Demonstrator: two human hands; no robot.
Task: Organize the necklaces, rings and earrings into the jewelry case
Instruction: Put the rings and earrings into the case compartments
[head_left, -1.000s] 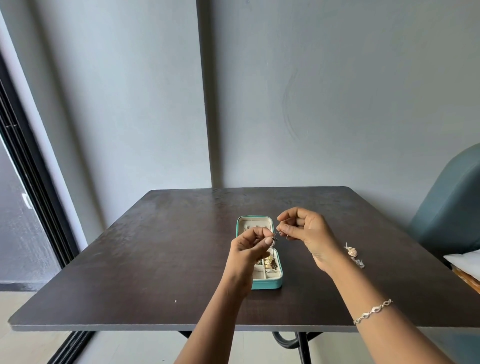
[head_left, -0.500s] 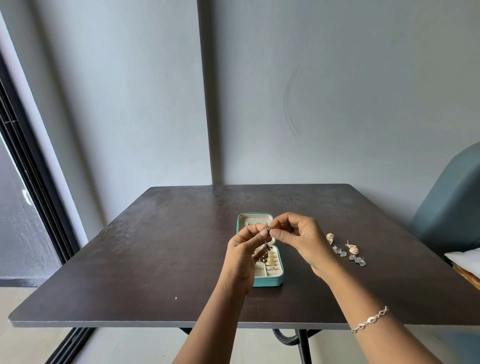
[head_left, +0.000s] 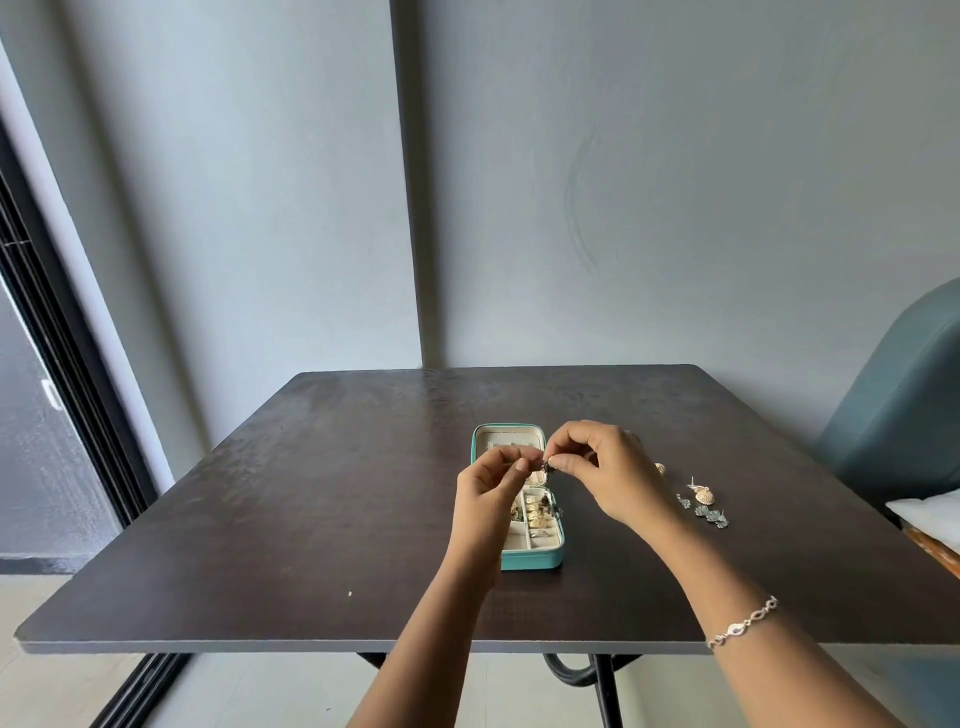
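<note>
Both left hand (head_left: 487, 491) and right hand (head_left: 609, 470) are pinching one small dark piece (head_left: 546, 466) over the jewelry case (head_left: 532, 561), loose earrings (head_left: 704, 497) at its 3 o'clock.

A dark wooden table (head_left: 311, 493) stands against a grey wall (head_left: 675, 182) — a tiny white speck (head_left: 349, 593) lies near its front edge. A teal chair (head_left: 904, 405) sits beyond the right edge, and a black door frame (head_left: 67, 405) runs beyond the left.

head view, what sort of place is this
Probably a room in a home: a dark square table by a plain grey wall, a teal padded chair beside it, and a black-framed sliding door on the left.
</note>
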